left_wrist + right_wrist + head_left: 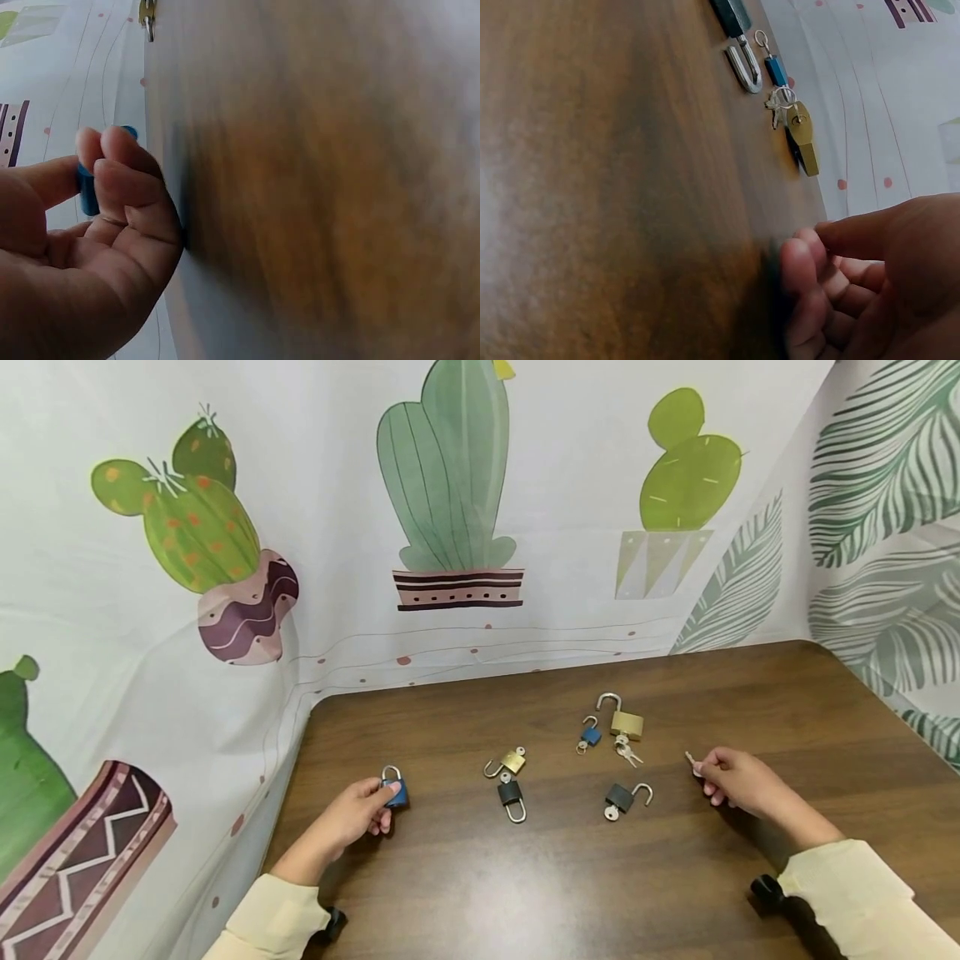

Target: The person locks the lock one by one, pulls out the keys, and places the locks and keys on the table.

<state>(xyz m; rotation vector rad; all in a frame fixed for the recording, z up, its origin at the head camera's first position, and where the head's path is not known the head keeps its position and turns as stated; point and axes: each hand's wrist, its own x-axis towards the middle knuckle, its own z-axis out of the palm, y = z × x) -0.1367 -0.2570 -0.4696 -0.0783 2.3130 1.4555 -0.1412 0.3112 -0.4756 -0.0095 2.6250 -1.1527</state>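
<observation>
Blue padlock, on the left side of the brown table, pinched in the person's left hand, thumb across its body. Shackle points to the far side, both legs look seated; whether it's locked, can't tell from where I stand. Long axis runs roughly near to far. Keyhole end not visible; likely the near end, opposite the shackle.

Right hand: thumb and fingers together on what looks like a small key, tip out past the fingers, aimed to the far side and a bit left. Its blade doesn't show from the right wrist; fingers hide it.

Main relation: padlock and key well apart, padlock off to the key's left across the table. Left hand has the padlock, so the right hand is the far one. Key axis angles past the padlock, not at it.

Between the hands: small brass padlock and black padlock, nearer the left; second black padlock, shackle swung out, nearer the right; small blue padlock beside large brass padlock with keys, farther back.
</observation>
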